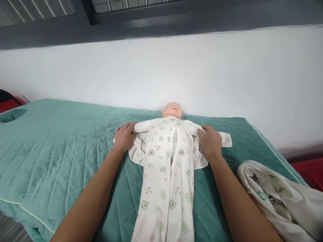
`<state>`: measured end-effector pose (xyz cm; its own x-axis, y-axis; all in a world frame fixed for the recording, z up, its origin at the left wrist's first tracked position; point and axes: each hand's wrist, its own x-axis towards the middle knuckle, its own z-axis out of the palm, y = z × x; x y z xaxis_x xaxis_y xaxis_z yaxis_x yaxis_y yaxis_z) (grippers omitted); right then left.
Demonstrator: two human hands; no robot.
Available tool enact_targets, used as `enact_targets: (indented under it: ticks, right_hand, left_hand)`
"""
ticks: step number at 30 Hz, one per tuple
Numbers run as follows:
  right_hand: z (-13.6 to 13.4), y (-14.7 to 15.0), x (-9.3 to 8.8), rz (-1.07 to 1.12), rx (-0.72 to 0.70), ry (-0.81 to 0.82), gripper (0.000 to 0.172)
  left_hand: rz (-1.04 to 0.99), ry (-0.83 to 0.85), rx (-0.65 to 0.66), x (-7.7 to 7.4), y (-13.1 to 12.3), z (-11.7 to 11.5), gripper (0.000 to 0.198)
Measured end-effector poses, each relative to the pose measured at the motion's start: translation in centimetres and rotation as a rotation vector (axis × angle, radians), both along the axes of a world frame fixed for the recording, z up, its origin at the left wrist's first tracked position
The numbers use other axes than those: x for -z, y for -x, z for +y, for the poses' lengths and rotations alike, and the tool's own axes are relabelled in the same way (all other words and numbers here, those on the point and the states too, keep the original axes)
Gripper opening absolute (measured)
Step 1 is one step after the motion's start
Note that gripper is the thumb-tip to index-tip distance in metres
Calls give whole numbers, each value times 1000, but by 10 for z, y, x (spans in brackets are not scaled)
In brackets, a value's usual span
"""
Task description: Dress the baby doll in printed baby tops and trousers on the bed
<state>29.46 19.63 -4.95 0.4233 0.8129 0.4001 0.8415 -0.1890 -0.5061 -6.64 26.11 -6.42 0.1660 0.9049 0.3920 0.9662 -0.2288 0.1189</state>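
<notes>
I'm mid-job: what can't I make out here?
All in the head view:
Doll: body below the neck, covered by patterned clothing.
The patterned clothing: lower end, cut off by the bottom edge.
White cloth bundle: rest, cut off by the right edge.
Right hand: some fingertips, hidden by the hand itself and cloth.

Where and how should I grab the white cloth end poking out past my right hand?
Probably pinch the cloth end at its squared outer edge, from the right: it lies flat on the green quilt, and your right hand blocks its left.
</notes>
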Motion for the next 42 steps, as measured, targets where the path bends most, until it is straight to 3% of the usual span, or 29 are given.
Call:
enact_targets:
  ticks: [5,8,10,14,17,19,25,29,36,42]
  right_hand:
    - [2,3,1,30,22,15,35]
    - [3,5,4,78,31,4,36]
    - [3,5,4,103,24,3,35]
    - [3,4,2,124,24,20,34]
    - [2,4,0,126,24,30,34]
    - [2,4,-1,123,21,36,33]
    - [2,4,-1,101,10,25,33]
    - [1,1,-2,98,5,33,31]
    - [1,-7,-7,204,86,85,34]
    - [6,-6,-2,238,89,105,32]
  left_hand:
    - [-173,-155,33,-16,-13,-39,45]
    - [-370,-156,155,-44,-45,-64,34]
    - [-436,-66,292,-67,-78,-69,30]
    - [-180,178,578,-105,-152,-52,34]
    - [228,416,598,-119,-200,-32,31]
    - [391,489,562,-122,-225,-22,29]
    - [515,571,522,-110,-265,-12,26]
    - [537,533,501,-102,-269,-7,23]
    - [598,497,458,-106,-255,15,31]
    - [637,492,567,-92,-269,7,29]
